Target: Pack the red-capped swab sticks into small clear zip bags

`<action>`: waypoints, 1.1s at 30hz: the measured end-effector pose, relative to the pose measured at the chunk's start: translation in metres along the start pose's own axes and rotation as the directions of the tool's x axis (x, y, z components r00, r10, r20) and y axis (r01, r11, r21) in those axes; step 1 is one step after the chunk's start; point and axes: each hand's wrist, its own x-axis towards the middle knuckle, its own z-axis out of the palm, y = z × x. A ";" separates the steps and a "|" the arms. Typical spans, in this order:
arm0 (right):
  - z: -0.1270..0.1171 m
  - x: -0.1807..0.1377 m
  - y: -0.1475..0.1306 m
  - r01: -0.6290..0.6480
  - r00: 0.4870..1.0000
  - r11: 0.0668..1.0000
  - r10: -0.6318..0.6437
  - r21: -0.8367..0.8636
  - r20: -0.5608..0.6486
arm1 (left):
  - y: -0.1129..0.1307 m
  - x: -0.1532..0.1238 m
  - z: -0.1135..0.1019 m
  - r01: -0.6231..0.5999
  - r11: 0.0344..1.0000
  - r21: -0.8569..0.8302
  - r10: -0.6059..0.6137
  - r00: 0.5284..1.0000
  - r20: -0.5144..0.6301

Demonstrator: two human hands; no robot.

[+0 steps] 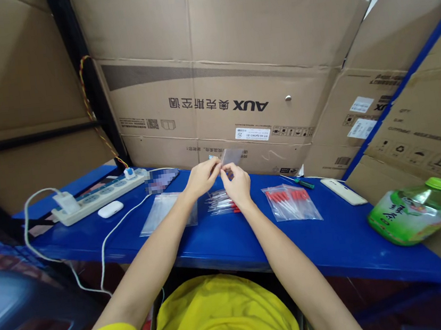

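In the head view both hands meet above the middle of the blue table. The fingers of my left hand [204,176] and my right hand [238,185] are pinched at the lower edge of a small clear plastic bag [234,156], which stands up beyond the fingertips. Whatever may be inside the bag is too small to make out. Just below the hands lies a pile of thin metal pieces with red ends [220,202], partly covered by my right hand. To the right are filled clear bags [292,202] showing red parts. Flat clear bags [165,210] lie to the left, partly behind my left forearm.
A power strip [101,195], a white oval case [110,209] and a phone [162,182] are at the left, with white cables. At right lie a green-handled screwdriver [302,182], a pale flat object [343,191] and a green-labelled bottle [409,214]. Cardboard [147,88] walls the back.
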 end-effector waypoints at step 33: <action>-0.005 -0.001 -0.004 0.037 0.999 0.998 -0.038 0.054 0.027 | 0.007 0.001 0.007 -0.030 0.993 -0.110 0.033 0.999 0.035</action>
